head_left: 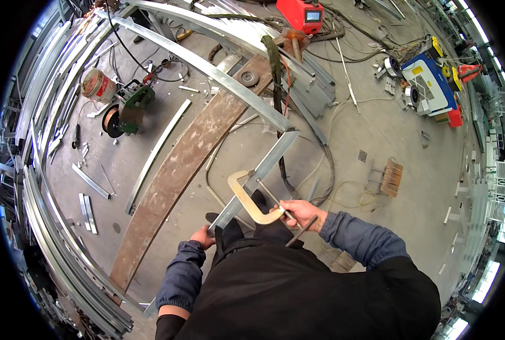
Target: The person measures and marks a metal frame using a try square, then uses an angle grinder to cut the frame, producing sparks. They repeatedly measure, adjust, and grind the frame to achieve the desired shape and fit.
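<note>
Clamp of tan C-shaped metal [245,198] lies across a silver metal bar [275,153]. The right grip [302,213] holds the clamp; the left grip [204,237] holds the bar's end. A boxy white-and-blue machine [430,88] has a yellow label [417,70].

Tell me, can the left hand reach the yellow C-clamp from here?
Probably yes: the left hand is on the metal bar, and nothing visible blocks its way to the C-clamp.

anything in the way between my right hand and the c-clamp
Nothing visible: the right hand is on the c-clamp, at its screw end. The clamp's frame crosses over the silver metal bar; whether they touch is hard to tell.
</note>
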A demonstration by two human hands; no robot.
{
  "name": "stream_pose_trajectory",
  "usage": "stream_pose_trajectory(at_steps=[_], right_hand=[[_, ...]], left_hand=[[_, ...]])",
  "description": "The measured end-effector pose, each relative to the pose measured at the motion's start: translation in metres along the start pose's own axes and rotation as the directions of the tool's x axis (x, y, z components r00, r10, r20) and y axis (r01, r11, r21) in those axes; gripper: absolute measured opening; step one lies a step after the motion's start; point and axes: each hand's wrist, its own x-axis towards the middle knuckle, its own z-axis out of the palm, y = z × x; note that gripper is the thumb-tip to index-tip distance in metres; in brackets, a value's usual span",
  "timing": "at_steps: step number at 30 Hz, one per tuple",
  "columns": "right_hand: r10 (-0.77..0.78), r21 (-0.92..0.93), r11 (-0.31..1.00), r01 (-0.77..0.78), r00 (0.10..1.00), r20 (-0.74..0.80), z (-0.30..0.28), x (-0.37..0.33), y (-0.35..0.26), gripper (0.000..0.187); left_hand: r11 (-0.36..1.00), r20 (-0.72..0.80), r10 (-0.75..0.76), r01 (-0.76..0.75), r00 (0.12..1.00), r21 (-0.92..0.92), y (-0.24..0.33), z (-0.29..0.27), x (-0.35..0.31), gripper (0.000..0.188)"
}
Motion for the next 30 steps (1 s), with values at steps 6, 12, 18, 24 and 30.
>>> stream_pose_trajectory(at_steps=[6, 12, 18, 24, 30], right_hand=[[0.014, 0.189, 0.982, -0.012, 1.000, -0.007, 0.049, 0.034, 0.002, 0.025], [-0.038, 0.459, 0.878, 0.134, 0.977, -0.211, 0.107, 0.076, 0.012, 0.020], [-0.064, 0.505, 0.854, 0.128, 0.988, -0.141, 0.122, 0.084, 0.009, 0.023], [-0.032, 0.597, 0.796, 0.102, 0.991, -0.127, 0.123, 0.089, 0.000, 0.027], [-0.018, 0.543, 0.837, 0.072, 0.994, -0.105, 0.103, 0.098, 0.003, 0.026]], left_hand=[[0.948, 0.031, 0.035, -0.024, 0.999, -0.317, 0.019, -0.004, 0.008, 0.074], [0.454, -0.080, 0.095, -0.115, 0.992, -0.883, 0.097, -0.070, -0.007, 0.076], [0.119, -0.178, 0.341, -0.230, 0.923, -0.966, 0.188, -0.114, -0.019, 0.071], [-0.091, -0.025, 0.320, 0.005, 0.947, -0.996, 0.229, -0.141, -0.018, 0.053], [0.176, -0.025, 0.050, -0.033, 0.998, -0.984, 0.249, -0.134, 0.006, 0.040]])
